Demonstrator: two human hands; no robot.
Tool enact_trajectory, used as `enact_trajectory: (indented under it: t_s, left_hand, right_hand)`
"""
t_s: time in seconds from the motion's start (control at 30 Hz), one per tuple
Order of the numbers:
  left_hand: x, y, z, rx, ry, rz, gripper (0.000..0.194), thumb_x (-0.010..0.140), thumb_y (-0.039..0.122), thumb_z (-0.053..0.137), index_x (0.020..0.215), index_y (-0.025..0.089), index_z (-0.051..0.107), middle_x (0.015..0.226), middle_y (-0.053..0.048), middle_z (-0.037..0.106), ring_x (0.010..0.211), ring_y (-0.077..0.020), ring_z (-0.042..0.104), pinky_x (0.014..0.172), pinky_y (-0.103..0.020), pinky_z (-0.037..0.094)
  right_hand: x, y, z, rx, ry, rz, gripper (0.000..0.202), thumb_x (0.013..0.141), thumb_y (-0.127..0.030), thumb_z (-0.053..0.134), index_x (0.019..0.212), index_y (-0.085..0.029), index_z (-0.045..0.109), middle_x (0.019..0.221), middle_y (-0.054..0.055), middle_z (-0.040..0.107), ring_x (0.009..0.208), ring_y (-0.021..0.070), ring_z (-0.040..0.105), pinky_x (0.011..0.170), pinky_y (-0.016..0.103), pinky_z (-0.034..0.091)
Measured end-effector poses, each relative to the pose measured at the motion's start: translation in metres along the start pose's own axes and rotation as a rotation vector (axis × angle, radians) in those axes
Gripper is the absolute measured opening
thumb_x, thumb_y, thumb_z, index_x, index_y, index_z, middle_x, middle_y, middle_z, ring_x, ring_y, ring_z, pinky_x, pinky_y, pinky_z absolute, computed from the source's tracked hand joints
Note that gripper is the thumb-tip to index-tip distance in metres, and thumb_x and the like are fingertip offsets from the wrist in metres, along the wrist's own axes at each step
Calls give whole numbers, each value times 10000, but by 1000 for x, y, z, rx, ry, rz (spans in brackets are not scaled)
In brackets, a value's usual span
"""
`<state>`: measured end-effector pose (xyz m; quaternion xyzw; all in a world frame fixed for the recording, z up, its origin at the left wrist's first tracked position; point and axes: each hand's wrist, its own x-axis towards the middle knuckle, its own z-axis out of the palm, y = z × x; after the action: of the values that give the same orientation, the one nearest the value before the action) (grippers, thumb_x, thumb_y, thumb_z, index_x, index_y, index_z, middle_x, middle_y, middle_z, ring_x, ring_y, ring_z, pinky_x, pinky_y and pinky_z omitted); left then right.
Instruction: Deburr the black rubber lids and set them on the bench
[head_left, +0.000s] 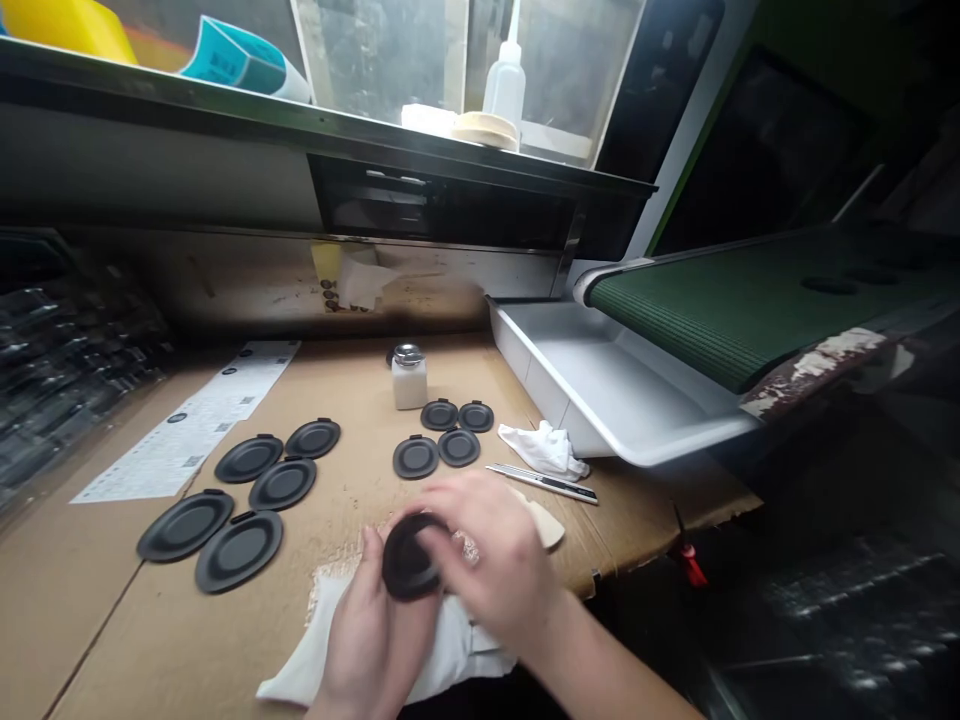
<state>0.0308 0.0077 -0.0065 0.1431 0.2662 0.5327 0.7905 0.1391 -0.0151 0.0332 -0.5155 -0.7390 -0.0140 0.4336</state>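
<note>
A black round lid-like disc (409, 560) is held up near the table's front edge. My left hand (382, 620) is closed around its lower left side, thumb upright at the rim. From the right, my right hand (495, 550) grips the disc too, its thumb across the face and its fingers over the far edge; it is slightly blurred. Under both hands lies a white cloth (457, 645). Similar black discs with small tabs lie on the cardboard: a left group (240, 550) of several larger ones and a middle group (416, 457) of several smaller ones.
A white pump bottle (409, 385) stands behind the discs. A utility knife (544, 484) and crumpled white cloth (544, 450) lie at right, beside a white tray (645, 440) below a green conveyor belt (690, 310). A printed label sheet (195, 420) lies at left.
</note>
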Motion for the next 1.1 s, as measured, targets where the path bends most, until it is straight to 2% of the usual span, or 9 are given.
enact_trajectory:
  t_s: [0.07, 0.2, 0.43, 0.53, 0.63, 0.73, 0.83, 0.93, 1.1]
  left_hand:
    - [-2, 1, -2, -5, 41, -90, 371, 870, 399, 401, 960, 139, 651, 1041, -172, 678, 1112, -315, 547, 934, -482, 434]
    - [-4, 2, -1, -13, 69, -108, 448, 882, 432, 342, 993, 111, 634, 1092, -218, 645, 1105, -324, 550, 948, -468, 414]
    - [-5, 0, -1, -35, 64, -96, 478, 879, 454, 339, 1015, 91, 620, 1103, -247, 628, 1091, -344, 555, 939, -475, 410]
    - [-4, -1, -1, -55, 59, -104, 477, 874, 466, 349, 1002, 96, 620, 1095, -235, 633, 1091, -344, 553, 929, -468, 416]
    - [-3, -1, 0, -78, 44, -107, 427, 866, 455, 388, 986, 116, 620, 1107, -206, 630, 1111, -339, 536, 928, -457, 418]
    - [-2, -1, -1, -103, 31, -98, 315, 868, 376, 433, 966, 140, 618, 1071, -166, 643, 1127, -306, 527, 956, -433, 400]
    - [-1, -1, -3, -133, 32, -86, 239, 874, 304, 442, 936, 158, 621, 1018, -124, 654, 1098, -247, 549, 969, -383, 395]
    - [0, -2, -5, -137, 46, -80, 241, 881, 298, 428, 975, 181, 617, 1016, -94, 653, 1027, -208, 580, 929, -362, 431]
    - [-1, -3, -3, -99, 133, -56, 211, 861, 251, 466, 983, 168, 616, 1021, -78, 643, 1042, -184, 564, 947, -305, 413]
  right_hand:
    - [-19, 32, -14, -264, -57, 201, 219, 851, -245, 492, 1020, -174, 613, 1029, 50, 646, 1000, 173, 553, 900, 326, 466]
    - [-49, 66, -27, -411, -146, 341, 294, 790, -267, 591, 1070, -176, 603, 1045, 100, 619, 986, 264, 541, 782, 402, 482]
    - [-49, 67, -30, -495, -347, 435, 302, 785, -395, 588, 1051, -253, 582, 975, 40, 599, 923, 244, 544, 688, 362, 460]
    - [-45, 67, -32, -469, -393, 521, 248, 747, -423, 613, 908, -242, 560, 912, 22, 600, 878, 237, 563, 635, 329, 443]
    - [-45, 62, -31, -359, -434, 577, 213, 745, -393, 606, 814, -229, 490, 774, -7, 614, 723, 200, 591, 582, 297, 433]
    - [-45, 51, -26, -177, -394, 521, 192, 802, -387, 535, 901, -232, 479, 692, -26, 629, 598, 168, 600, 533, 270, 445]
    - [-44, 39, -17, -32, -221, 363, 361, 831, -337, 515, 1165, -229, 428, 922, 20, 668, 734, 162, 647, 599, 248, 496]
    - [-45, 31, 1, -15, -141, 211, 477, 852, -264, 501, 1302, -216, 351, 1103, 55, 625, 894, 160, 632, 740, 245, 509]
    - [-51, 9, 35, -175, 23, 61, 481, 857, -196, 500, 1318, -121, 384, 878, 101, 661, 712, 187, 622, 642, 305, 518]
